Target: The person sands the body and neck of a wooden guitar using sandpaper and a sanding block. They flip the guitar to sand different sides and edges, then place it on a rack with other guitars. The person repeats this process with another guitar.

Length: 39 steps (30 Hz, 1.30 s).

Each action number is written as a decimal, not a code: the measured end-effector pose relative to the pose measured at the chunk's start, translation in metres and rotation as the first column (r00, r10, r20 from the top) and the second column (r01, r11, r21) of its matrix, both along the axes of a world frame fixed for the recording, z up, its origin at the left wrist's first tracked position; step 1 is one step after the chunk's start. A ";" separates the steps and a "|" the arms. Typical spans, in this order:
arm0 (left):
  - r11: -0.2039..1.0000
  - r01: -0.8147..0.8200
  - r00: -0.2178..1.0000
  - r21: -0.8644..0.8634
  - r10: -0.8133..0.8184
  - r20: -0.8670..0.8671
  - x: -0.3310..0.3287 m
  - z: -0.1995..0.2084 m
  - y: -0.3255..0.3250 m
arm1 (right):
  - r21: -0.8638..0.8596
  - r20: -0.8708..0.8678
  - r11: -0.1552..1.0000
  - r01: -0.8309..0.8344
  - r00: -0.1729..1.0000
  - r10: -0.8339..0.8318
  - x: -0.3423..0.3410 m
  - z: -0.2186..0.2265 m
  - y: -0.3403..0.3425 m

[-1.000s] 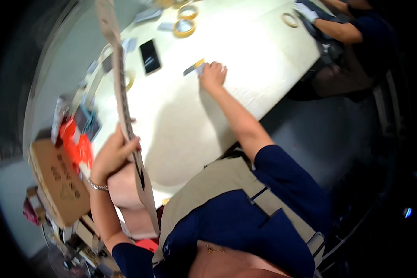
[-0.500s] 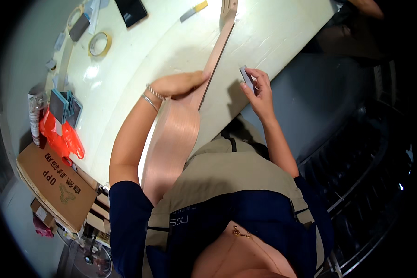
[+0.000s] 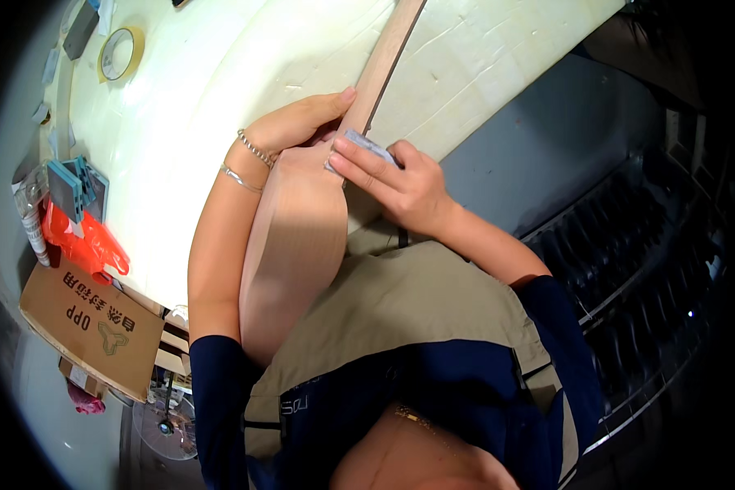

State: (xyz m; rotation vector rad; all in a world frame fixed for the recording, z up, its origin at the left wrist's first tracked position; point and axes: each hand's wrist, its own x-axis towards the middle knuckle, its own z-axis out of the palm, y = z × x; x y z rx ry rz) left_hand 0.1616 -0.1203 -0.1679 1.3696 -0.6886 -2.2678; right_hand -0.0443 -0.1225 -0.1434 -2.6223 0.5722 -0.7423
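Observation:
An unfinished wooden ukulele or small guitar lies on its side against my apron, its bare side facing up and its neck pointing away over the table. My left hand is wrapped round the neck where it meets the body, thumb on the near face and other fingers partly hidden. In my right hand a grey sanding block is pinched, touching the wood at the neck joint. The instrument's lower end is partly hidden behind my apron, and the headstock lies outside the picture.
The white table has a diagonal edge on the right. On its left are a tape roll, blue-grey sanding pads and a red plastic bag. A cardboard box stands below, near a fan. Dark stacked shapes fill the right.
My right hand has moved left with the sanding block, from beside the neck onto the joint. My left hand still holds the neck. The view has shifted, and the headstock has left it.

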 end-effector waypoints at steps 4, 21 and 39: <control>0.984 -0.175 0.984 0.035 0.176 -0.032 -0.010 -0.009 0.012 | -0.052 -0.159 0.989 0.141 0.976 -0.148 0.008 0.003 -0.059; 0.987 -0.106 0.985 0.122 0.120 -0.120 -0.002 -0.012 0.010 | 0.064 -0.171 0.985 0.160 0.974 -0.147 0.011 0.000 -0.038; 0.991 -0.080 0.986 0.108 0.095 -0.137 0.000 -0.024 0.012 | 0.227 -0.112 0.967 0.112 0.990 -0.088 0.005 -0.004 -0.048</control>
